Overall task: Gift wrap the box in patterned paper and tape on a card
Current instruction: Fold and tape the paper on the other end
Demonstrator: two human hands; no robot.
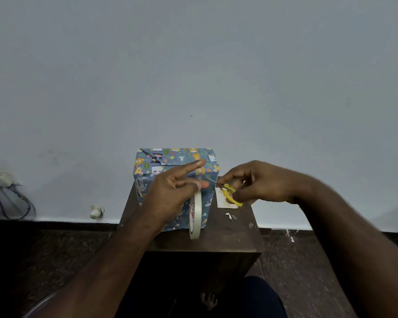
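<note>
The wrapped box (170,171) stands on the small dark table (228,237), against the wall. The left hand (170,193) pinches a drawn strip off the tape roll (195,216), index finger extended. The right hand (260,182) grips yellow scissors (231,192), blades at the strip. The card (222,198) lies beside the box. Risk: slack tape may fold and stick to itself.

I have one view only, worn on the head: wide-angle, facing forward and down toward the wall (193,65), close above the small tabletop (228,237), whose near edge sits low in centre frame.
</note>
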